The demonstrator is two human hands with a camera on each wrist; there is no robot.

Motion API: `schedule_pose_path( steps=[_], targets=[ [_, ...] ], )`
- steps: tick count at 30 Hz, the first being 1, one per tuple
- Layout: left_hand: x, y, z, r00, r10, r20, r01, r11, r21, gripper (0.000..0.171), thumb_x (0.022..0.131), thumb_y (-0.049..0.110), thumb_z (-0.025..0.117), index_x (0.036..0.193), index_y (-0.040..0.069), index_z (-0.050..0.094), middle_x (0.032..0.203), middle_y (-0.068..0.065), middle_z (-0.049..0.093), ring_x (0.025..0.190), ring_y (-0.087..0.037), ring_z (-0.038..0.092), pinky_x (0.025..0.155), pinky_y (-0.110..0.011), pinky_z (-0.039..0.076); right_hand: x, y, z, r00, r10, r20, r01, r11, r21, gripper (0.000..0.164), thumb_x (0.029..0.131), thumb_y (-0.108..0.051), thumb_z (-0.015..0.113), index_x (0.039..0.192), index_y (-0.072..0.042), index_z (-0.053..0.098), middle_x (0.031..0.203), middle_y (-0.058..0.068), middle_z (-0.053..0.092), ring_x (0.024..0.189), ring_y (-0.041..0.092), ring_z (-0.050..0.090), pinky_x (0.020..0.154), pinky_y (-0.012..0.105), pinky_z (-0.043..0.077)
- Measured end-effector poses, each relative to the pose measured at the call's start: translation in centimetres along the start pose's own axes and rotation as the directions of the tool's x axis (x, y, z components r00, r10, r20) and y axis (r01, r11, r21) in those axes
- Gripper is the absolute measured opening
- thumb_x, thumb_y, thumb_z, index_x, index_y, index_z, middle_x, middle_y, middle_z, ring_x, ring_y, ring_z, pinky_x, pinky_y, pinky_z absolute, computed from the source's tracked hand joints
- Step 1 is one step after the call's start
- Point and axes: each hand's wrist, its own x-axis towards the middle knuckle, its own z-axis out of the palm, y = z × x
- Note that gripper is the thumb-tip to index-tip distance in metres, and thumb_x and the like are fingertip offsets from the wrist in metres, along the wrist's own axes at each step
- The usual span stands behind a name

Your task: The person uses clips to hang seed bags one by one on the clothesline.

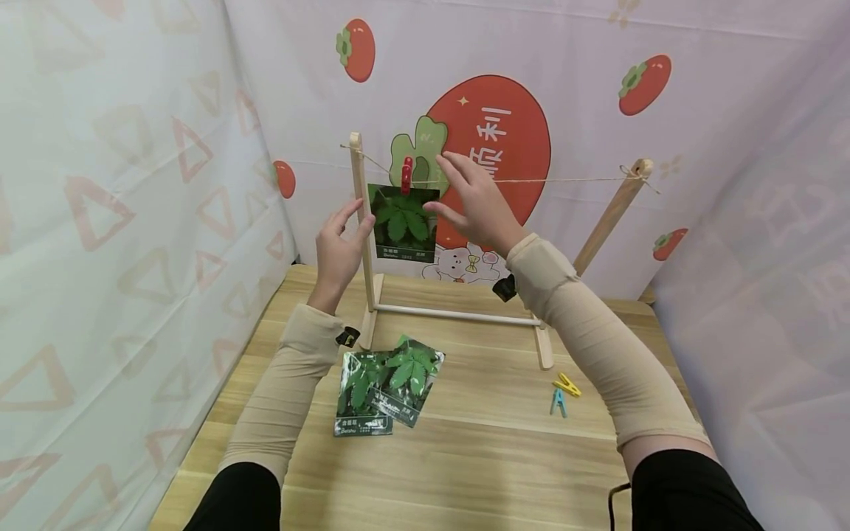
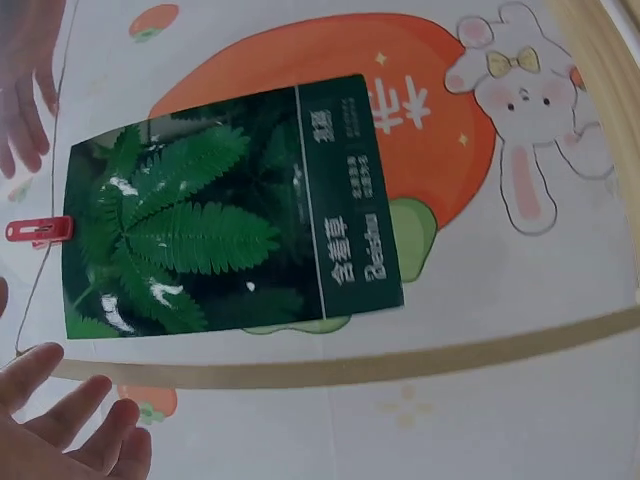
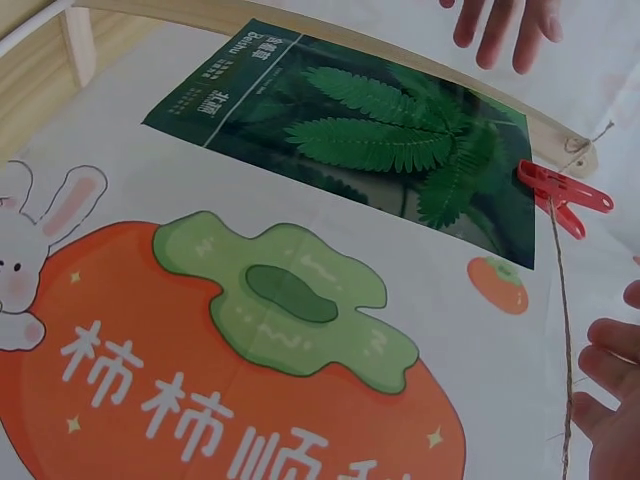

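A green seed packet (image 1: 402, 228) with a leaf picture hangs from a thin string (image 1: 531, 180), held at its top edge by a red clothespin (image 1: 406, 175). My left hand (image 1: 340, 251) is beside the left wooden post, fingers loosely bent and gripping nothing. To the right of the packet, my right hand (image 1: 479, 200) is raised near the string with fingers spread, apart from the clothespin. In the right wrist view the red clothespin (image 3: 563, 195) bites the packet (image 3: 370, 140) and the string. Both hands appear at the edges of the left wrist view, away from the packet (image 2: 225, 215).
Two more seed packets (image 1: 364, 394) lie overlapping on the wooden table (image 1: 458, 457). A yellow clothespin (image 1: 567, 384) and a blue clothespin (image 1: 558, 403) lie at the right. The wooden stand has a left post (image 1: 367, 273), a right post (image 1: 611, 221) and a white crossbar (image 1: 458, 315).
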Motion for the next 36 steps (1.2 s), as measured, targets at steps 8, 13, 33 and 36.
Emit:
schedule_pose_path(
  steps=[8, 13, 33, 36],
  targets=[
    [-1.0, -0.5, -0.3, 0.987, 0.147, 0.067, -0.159, 0.956, 0.245, 0.057, 0.093, 0.038, 0.064, 0.142, 0.011, 0.052, 0.149, -0.021, 0.043, 0.141, -0.039, 0.035, 0.114, -0.059, 0.029, -2.1, 0.4, 0.4, 0.994, -0.094, -0.062, 0.089, 0.992, -0.084, 0.081, 0.090, -0.045, 0.067, 0.152, -0.007, 0.032, 0.155, 0.018, 0.033, 0.145, 0.035, 0.029, 0.122, 0.050, 0.020],
    [-1.6, -0.7, -0.6, 0.981, 0.144, 0.127, -0.179, 0.925, 0.334, 0.075, 0.092, 0.063, 0.052, 0.147, 0.013, 0.045, 0.154, -0.021, 0.035, 0.145, -0.040, 0.027, 0.114, -0.062, 0.024, -3.5, 0.7, 0.4, 0.989, -0.118, -0.089, 0.105, 0.986, -0.131, 0.083, 0.087, -0.044, 0.071, 0.151, -0.007, 0.035, 0.154, 0.020, 0.034, 0.144, 0.037, 0.030, 0.121, 0.051, 0.021],
    [-4.4, -2.8, -1.0, 0.978, 0.045, 0.204, -0.140, 0.865, 0.482, 0.088, 0.087, 0.071, 0.050, 0.153, 0.015, 0.033, 0.159, -0.021, 0.025, 0.147, -0.044, 0.016, 0.117, -0.063, 0.015, -8.9, 2.0, 2.0, 0.984, -0.118, -0.137, 0.087, 0.974, -0.209, 0.091, 0.091, -0.075, 0.030, 0.150, -0.006, 0.033, 0.152, 0.025, 0.033, 0.142, 0.042, 0.028, 0.115, 0.060, 0.023],
    [-4.8, -3.3, -1.0, 0.978, 0.025, 0.209, -0.127, 0.860, 0.494, 0.084, 0.088, 0.062, 0.059, 0.153, 0.015, 0.032, 0.158, -0.022, 0.025, 0.147, -0.045, 0.016, 0.117, -0.064, 0.014, -9.7, 2.3, 2.3, 0.988, -0.081, -0.131, 0.054, 0.979, -0.196, 0.093, 0.090, -0.077, 0.025, 0.151, -0.006, 0.033, 0.152, 0.025, 0.033, 0.142, 0.041, 0.028, 0.116, 0.060, 0.022]
  ],
)
